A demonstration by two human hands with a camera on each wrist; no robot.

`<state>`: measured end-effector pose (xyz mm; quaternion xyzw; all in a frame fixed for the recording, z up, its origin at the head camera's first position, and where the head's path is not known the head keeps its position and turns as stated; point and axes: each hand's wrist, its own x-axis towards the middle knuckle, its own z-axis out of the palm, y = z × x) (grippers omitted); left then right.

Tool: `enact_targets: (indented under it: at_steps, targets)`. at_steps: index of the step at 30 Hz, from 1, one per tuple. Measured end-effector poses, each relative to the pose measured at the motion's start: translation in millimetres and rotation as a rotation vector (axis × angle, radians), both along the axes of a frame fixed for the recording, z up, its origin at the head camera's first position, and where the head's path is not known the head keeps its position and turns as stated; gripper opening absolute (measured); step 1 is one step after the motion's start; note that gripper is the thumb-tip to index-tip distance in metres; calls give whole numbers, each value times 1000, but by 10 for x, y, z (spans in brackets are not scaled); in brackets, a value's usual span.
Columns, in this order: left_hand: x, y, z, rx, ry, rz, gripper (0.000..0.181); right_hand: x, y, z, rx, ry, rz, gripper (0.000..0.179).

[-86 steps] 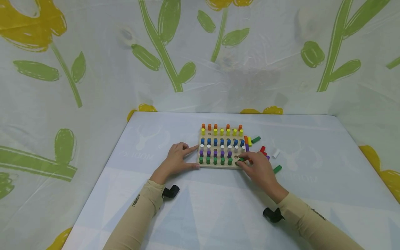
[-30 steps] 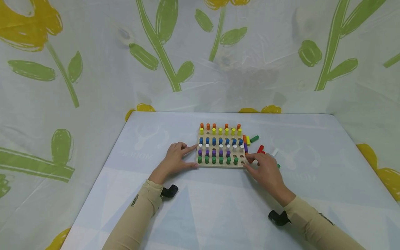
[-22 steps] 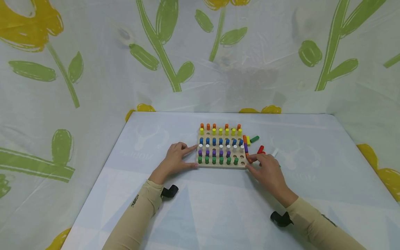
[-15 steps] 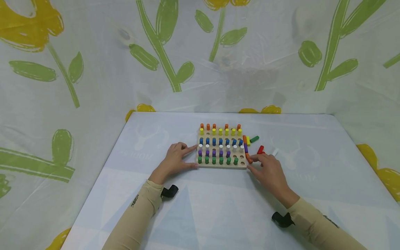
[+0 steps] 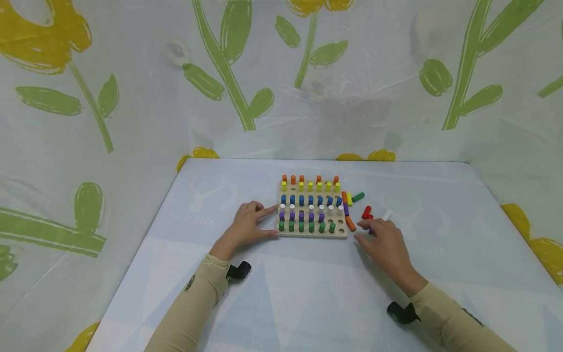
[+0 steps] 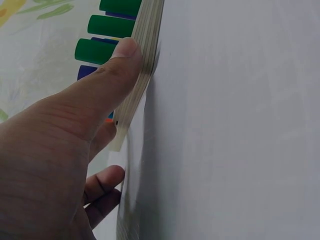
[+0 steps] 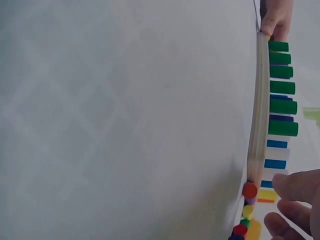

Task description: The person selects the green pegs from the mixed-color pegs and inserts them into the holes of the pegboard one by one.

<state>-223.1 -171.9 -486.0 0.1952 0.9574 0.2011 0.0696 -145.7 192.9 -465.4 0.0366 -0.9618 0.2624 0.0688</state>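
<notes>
A wooden pegboard (image 5: 310,234) lies on the table with upright pegs in rows of orange, yellow, blue, white, purple and green. Several green pegs (image 5: 311,226) line the nearest row; holes at its right end are bare. My left hand (image 5: 247,225) rests against the board's left side, its thumb (image 6: 125,55) on the near edge and the index finger straight. To the right of the board, my right hand (image 5: 387,244) hovers with thumb and fingers parted, nothing between them. Its fingertips are near a loose purple peg (image 5: 372,231), partly hidden, and beside an orange peg (image 5: 350,224).
Along the board's right edge lie loose orange (image 5: 344,196), purple (image 5: 346,209) and yellow (image 5: 349,198) pegs. Farther right are a green peg (image 5: 358,196), red pegs (image 5: 367,212) and a white peg (image 5: 387,214). A patterned curtain rises behind the table.
A green peg, earlier in my right fingers, now stands in the near row. The right hand then touched the orange peg beside the board and drew away right. My left hand stayed put.
</notes>
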Motion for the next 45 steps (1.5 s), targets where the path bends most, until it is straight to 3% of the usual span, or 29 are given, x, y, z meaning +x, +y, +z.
enact_targets:
  at_steps: [19, 37, 45]
  targets:
    - [20, -1, 21, 9, 12, -9, 84, 73, 171, -17, 11, 33, -16, 31]
    - [13, -5, -2, 14, 16, -7, 85, 148, 277, -11, 38, 24, -56, 36]
    - [11, -7, -11, 8, 20, -11, 85, 168, 345, -57, 50, 57, -84, 37]
